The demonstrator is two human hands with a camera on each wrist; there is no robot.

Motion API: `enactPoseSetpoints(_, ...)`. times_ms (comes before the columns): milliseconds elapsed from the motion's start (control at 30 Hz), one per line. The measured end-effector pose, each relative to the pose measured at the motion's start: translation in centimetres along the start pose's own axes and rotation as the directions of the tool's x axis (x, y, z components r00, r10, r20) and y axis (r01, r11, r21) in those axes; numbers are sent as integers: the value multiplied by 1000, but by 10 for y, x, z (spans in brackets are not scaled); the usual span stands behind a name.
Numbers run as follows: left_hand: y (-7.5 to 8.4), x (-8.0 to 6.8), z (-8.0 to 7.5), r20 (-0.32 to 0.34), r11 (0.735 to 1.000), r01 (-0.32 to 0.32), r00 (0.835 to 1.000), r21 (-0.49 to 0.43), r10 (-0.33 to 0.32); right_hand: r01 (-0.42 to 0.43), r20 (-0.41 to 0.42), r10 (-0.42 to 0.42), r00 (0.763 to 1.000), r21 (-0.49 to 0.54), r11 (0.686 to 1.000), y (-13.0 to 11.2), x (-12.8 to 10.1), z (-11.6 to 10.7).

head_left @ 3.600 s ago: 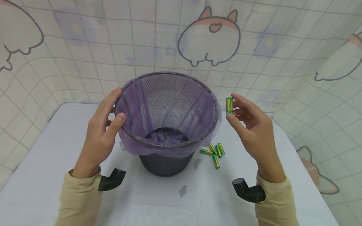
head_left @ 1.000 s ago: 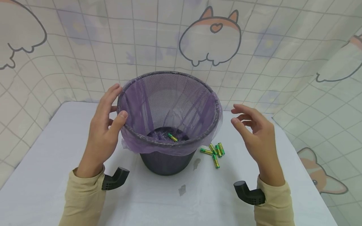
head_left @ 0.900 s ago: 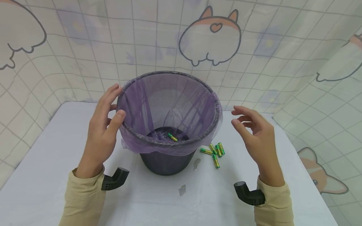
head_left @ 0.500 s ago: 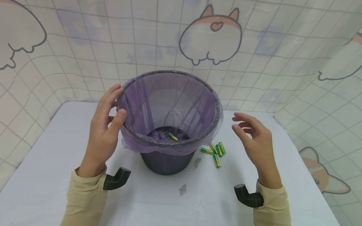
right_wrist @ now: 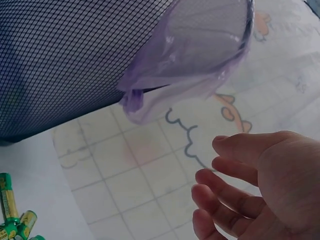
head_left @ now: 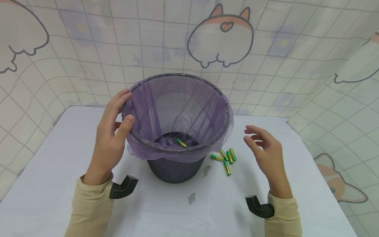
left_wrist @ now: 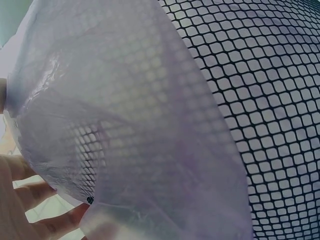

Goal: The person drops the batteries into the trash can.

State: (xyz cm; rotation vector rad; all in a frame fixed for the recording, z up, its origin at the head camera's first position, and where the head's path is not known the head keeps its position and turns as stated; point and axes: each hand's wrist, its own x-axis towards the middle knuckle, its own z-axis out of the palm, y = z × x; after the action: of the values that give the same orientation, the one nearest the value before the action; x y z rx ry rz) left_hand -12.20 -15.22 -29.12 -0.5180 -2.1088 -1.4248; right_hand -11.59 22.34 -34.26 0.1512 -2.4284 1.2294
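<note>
Item: mesh waste bin (head_left: 177, 131), dark, round, flared toward the top, standing upright near the middle of the white bench (head_left: 59, 184). I note open bench surface on every side of it: a broad strip to the left, a narrower one to the right, and a band in front toward me. The bench's far edge meets a tiled curtain (head_left: 88, 49) printed with cartoon animals, just behind the bin; its right edge falls away beside the right sleeve. Liner: thin purple bag (head_left: 207, 115), translucent, draped inside the mesh and folded loosely over the rim, with a slack flap hanging at the front. Contents: one green and gold battery (head_left: 181, 143) lying tilted on the bin floor. Loose stock: a small cluster of like batteries (head_left: 226, 158) on the bench just right of the bin's base, touching or nearly touching each other. My left hand (head_left: 111, 138) grips the bin's left rim, thumb over the lip, fingers outside on the bag. My right hand (head_left: 265, 148) hovers empty right of the bin and near the cluster, fingers loosely spread and relaxed, touching nothing. Two small grey marks (head_left: 191, 198) sit on the bench in front of the bin.
</note>
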Motion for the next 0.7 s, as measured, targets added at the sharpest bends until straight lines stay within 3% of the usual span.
enactPoseSetpoints(500, -2, -1, -2, -7, 1000, -19, 1000, -10, 19, -106, 21, 110, 994, -140, 984, 37, -6, 13)
enactPoseSetpoints(700, -1, 0, -2, -11, 1000, -15, 1000, -23, 15, -126, 69, 133, 989, -101, 987, 49, -8, 15)
